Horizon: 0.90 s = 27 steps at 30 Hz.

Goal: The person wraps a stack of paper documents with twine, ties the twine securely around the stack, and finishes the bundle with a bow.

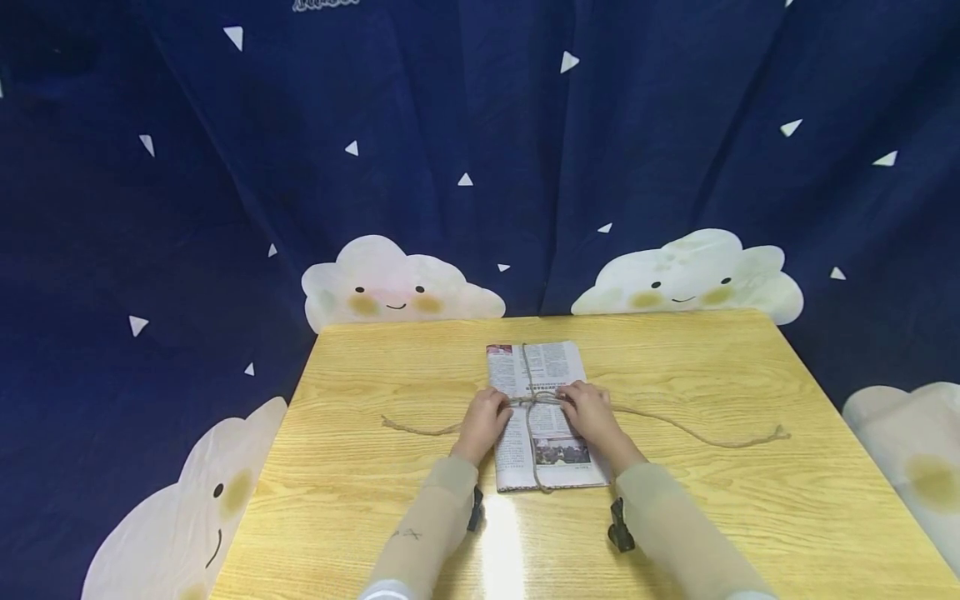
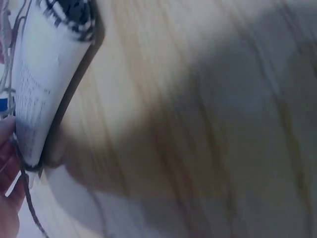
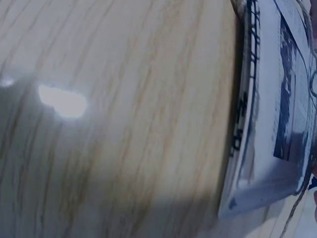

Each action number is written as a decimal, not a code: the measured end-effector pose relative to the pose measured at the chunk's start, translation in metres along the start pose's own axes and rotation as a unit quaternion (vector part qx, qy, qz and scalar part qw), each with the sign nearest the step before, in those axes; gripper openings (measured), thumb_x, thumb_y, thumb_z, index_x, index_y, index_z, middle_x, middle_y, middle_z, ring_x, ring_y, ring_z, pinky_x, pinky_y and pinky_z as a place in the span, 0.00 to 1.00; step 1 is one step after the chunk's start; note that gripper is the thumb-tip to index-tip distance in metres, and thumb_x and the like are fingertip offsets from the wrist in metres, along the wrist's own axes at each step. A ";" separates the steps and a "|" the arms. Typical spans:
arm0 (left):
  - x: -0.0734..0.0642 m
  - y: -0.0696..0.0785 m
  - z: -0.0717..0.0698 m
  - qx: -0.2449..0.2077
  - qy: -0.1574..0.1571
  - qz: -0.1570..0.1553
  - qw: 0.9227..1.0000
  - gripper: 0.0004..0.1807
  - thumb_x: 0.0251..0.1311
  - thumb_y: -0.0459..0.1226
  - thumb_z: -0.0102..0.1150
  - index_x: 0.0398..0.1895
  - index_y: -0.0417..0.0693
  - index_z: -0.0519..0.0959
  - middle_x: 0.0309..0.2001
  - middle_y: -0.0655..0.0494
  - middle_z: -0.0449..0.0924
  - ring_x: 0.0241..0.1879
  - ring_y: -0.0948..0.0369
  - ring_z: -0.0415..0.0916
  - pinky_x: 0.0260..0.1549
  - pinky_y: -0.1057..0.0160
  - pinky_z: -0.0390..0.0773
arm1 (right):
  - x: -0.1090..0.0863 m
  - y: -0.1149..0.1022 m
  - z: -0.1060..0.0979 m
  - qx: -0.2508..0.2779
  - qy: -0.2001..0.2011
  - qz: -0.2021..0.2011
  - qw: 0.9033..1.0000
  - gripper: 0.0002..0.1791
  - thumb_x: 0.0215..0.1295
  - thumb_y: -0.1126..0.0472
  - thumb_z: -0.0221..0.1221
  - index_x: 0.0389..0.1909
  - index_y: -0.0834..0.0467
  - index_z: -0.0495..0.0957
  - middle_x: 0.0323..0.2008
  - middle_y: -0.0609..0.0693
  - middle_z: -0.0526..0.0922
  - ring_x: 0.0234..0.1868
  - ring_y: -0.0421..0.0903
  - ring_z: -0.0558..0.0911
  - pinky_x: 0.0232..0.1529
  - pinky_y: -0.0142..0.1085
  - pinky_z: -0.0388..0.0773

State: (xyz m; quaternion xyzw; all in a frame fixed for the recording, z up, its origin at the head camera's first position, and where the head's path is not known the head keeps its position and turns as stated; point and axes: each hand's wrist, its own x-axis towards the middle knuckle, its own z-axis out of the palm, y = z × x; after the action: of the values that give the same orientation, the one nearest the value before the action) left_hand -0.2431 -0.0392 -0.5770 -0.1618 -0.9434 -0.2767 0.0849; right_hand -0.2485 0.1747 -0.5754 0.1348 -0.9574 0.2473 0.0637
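A folded newspaper bundle (image 1: 555, 421) lies flat on the wooden table, with brown twine (image 1: 531, 442) running lengthwise and crosswise over it. The strands meet near the bundle's middle, where a small loop shows. At the left edge my left hand (image 1: 481, 423) pinches the twine beside the crossing. My right hand (image 1: 596, 418) pinches the twine on the other side, its fingers over the paper. In the left wrist view, part of the left hand (image 2: 7, 198) appears at the border, beside the rolled paper edge. The right wrist view shows the bundle's printed side (image 3: 277, 114); that hand is mostly cut off.
One loose twine end (image 1: 420, 431) stretches left over the wooden table (image 1: 360, 367). A longer end (image 1: 720, 442) trails right and finishes in a knot. Behind the table hangs a dark blue curtain (image 1: 465, 108) with white triangles and smiling clouds.
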 end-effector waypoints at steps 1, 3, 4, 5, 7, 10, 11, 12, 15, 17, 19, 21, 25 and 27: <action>0.000 0.002 0.001 0.008 0.002 -0.002 1.000 0.06 0.56 0.36 0.60 0.33 0.43 0.79 0.34 0.54 0.75 0.37 0.59 0.73 0.39 0.63 0.75 | 0.000 0.000 0.001 0.002 0.007 0.001 1.000 0.10 0.59 0.60 0.59 0.42 0.57 0.79 0.37 0.51 0.78 0.42 0.52 0.75 0.44 0.48 0.60; 0.001 0.005 0.002 0.022 0.005 -0.003 1.000 0.05 0.56 0.37 0.60 0.31 0.43 0.79 0.32 0.55 0.75 0.35 0.59 0.72 0.37 0.63 0.74 | 0.000 -0.002 0.003 0.007 0.014 0.004 1.000 0.08 0.59 0.60 0.60 0.39 0.56 0.79 0.33 0.49 0.77 0.39 0.51 0.74 0.43 0.48 0.60; 0.001 0.006 0.002 0.028 0.006 -0.003 1.000 0.05 0.56 0.37 0.60 0.31 0.43 0.79 0.31 0.56 0.75 0.34 0.59 0.72 0.37 0.63 0.74 | 0.000 -0.002 0.004 0.009 0.014 0.007 1.000 0.08 0.58 0.60 0.61 0.39 0.56 0.79 0.32 0.49 0.77 0.38 0.51 0.74 0.43 0.47 0.60; 0.001 0.007 0.003 0.032 0.008 -0.003 0.999 0.05 0.57 0.37 0.60 0.30 0.44 0.79 0.31 0.56 0.75 0.34 0.59 0.72 0.36 0.63 0.74 | 0.000 -0.003 0.004 0.009 0.015 0.010 1.000 0.09 0.58 0.60 0.61 0.40 0.56 0.79 0.31 0.49 0.76 0.37 0.50 0.73 0.42 0.47 0.60; 0.001 0.009 0.004 0.038 0.012 -0.001 0.999 0.05 0.57 0.38 0.59 0.30 0.44 0.79 0.30 0.56 0.75 0.33 0.60 0.72 0.36 0.63 0.73 | 0.000 -0.005 0.005 0.008 0.013 0.015 1.000 0.10 0.58 0.60 0.60 0.41 0.57 0.78 0.31 0.48 0.76 0.37 0.50 0.73 0.42 0.47 0.60; 0.001 0.012 0.006 0.039 0.018 0.006 0.999 0.05 0.57 0.38 0.59 0.29 0.45 0.79 0.29 0.57 0.75 0.32 0.60 0.72 0.35 0.63 0.73 | 0.000 -0.007 0.006 0.012 0.013 0.020 1.000 0.08 0.58 0.60 0.61 0.39 0.56 0.79 0.32 0.49 0.75 0.37 0.50 0.72 0.41 0.47 0.60; 0.000 0.013 0.006 0.036 0.019 0.007 0.999 0.05 0.58 0.38 0.59 0.29 0.45 0.79 0.29 0.57 0.76 0.33 0.60 0.72 0.35 0.63 0.73 | 0.000 -0.007 0.006 0.017 0.013 0.023 1.000 0.07 0.58 0.60 0.61 0.37 0.56 0.79 0.32 0.48 0.75 0.36 0.50 0.72 0.41 0.46 0.60; 0.000 0.013 0.006 0.034 0.019 0.009 0.999 0.05 0.58 0.38 0.58 0.29 0.45 0.79 0.30 0.57 0.76 0.33 0.60 0.72 0.36 0.63 0.73 | -0.001 -0.008 0.007 0.022 0.014 0.024 0.999 0.06 0.57 0.60 0.61 0.35 0.55 0.79 0.31 0.48 0.74 0.36 0.49 0.72 0.41 0.46 0.60; 0.000 0.015 0.006 0.022 0.016 0.008 1.000 0.05 0.59 0.38 0.57 0.30 0.46 0.79 0.31 0.57 0.77 0.34 0.61 0.73 0.37 0.64 0.74 | 0.000 -0.009 0.006 0.048 0.021 0.027 0.998 0.04 0.56 0.61 0.62 0.31 0.55 0.78 0.29 0.47 0.75 0.34 0.48 0.71 0.39 0.44 0.59; 0.000 0.016 0.006 0.012 0.011 0.008 1.000 0.05 0.60 0.38 0.56 0.31 0.46 0.78 0.32 0.57 0.78 0.35 0.61 0.73 0.38 0.64 0.74 | 0.001 -0.009 0.005 0.059 0.030 0.024 0.998 0.03 0.56 0.62 0.62 0.30 0.56 0.77 0.28 0.46 0.76 0.32 0.46 0.72 0.39 0.43 0.60; 0.000 0.016 0.005 0.003 0.009 0.008 1.000 0.05 0.60 0.38 0.55 0.32 0.46 0.78 0.33 0.57 0.78 0.36 0.61 0.74 0.38 0.65 0.75 | 0.002 -0.011 0.001 0.065 0.043 0.018 0.997 0.03 0.56 0.63 0.61 0.29 0.57 0.77 0.27 0.47 0.78 0.30 0.45 0.73 0.39 0.42 0.64; 0.000 0.014 0.003 -0.003 0.013 0.016 1.000 0.05 0.60 0.37 0.55 0.32 0.46 0.78 0.33 0.57 0.78 0.36 0.61 0.74 0.38 0.65 0.75 | 0.003 -0.011 -0.005 0.067 0.060 0.008 0.996 0.02 0.56 0.64 0.61 0.29 0.58 0.77 0.26 0.48 0.78 0.29 0.46 0.74 0.39 0.42 0.66; 0.002 0.012 -0.002 -0.012 0.025 0.040 0.999 0.04 0.59 0.36 0.56 0.32 0.45 0.79 0.33 0.56 0.78 0.35 0.61 0.76 0.38 0.66 0.76 | 0.005 -0.012 -0.017 0.047 0.085 -0.011 0.995 0.02 0.55 0.65 0.62 0.28 0.59 0.78 0.27 0.50 0.80 0.30 0.48 0.77 0.40 0.45 0.66; 0.003 0.011 -0.006 -0.017 0.029 0.049 0.998 0.04 0.59 0.35 0.57 0.32 0.44 0.79 0.33 0.55 0.78 0.34 0.60 0.76 0.38 0.66 0.77 | 0.005 -0.012 -0.022 0.032 0.090 -0.016 0.995 0.02 0.55 0.65 0.62 0.27 0.59 0.78 0.27 0.50 0.80 0.31 0.49 0.78 0.41 0.46 0.66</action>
State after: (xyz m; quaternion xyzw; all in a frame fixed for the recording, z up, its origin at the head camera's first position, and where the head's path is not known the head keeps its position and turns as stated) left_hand -0.2416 -0.0325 -0.5657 -0.2012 -0.9268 -0.2924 0.1226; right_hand -0.2486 0.1739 -0.5497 0.1290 -0.9371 0.2879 0.1494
